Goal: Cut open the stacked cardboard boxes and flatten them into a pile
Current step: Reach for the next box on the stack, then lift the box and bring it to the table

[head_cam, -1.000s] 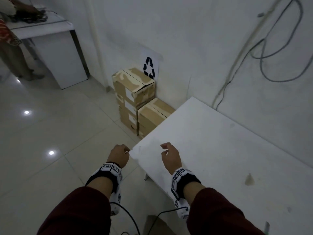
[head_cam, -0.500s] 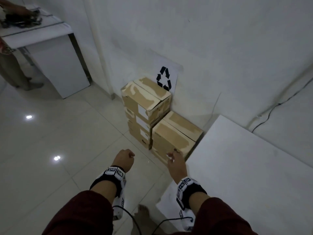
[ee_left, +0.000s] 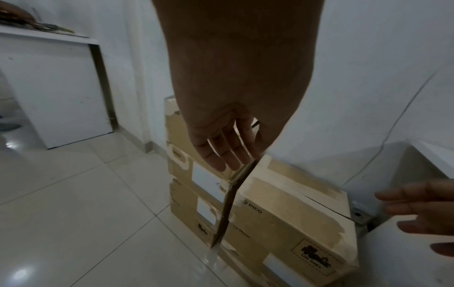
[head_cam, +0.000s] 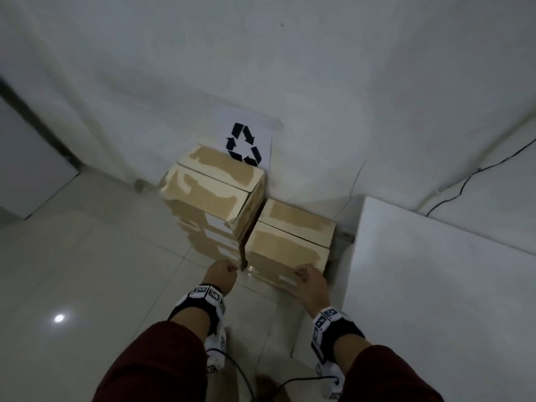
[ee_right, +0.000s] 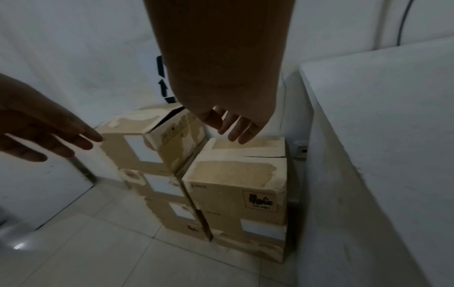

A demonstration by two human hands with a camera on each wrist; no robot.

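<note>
Fingers (ee_left: 221,153) of the left hand (head_cam: 220,275) are hanging straight and spread, holding nothing; fingers (ee_right: 236,128) of the right hand (head_cam: 311,285) are likewise reaching out empty. Just beyond them, five closed cardboard boxes are standing on the floor (head_cam: 87,256) against the wall: a taller stack (head_cam: 208,195) of three ahead of the left fingers, a shorter stack (head_cam: 287,242) of two ahead of the right, long axes running along the wall. Contents are hidden. Right of the fingers, a white counter (head_cam: 435,285) is standing.

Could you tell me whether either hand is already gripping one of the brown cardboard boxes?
No, the left hand and right hand hover open-fingered near the brown cardboard boxes, touching none.
</note>
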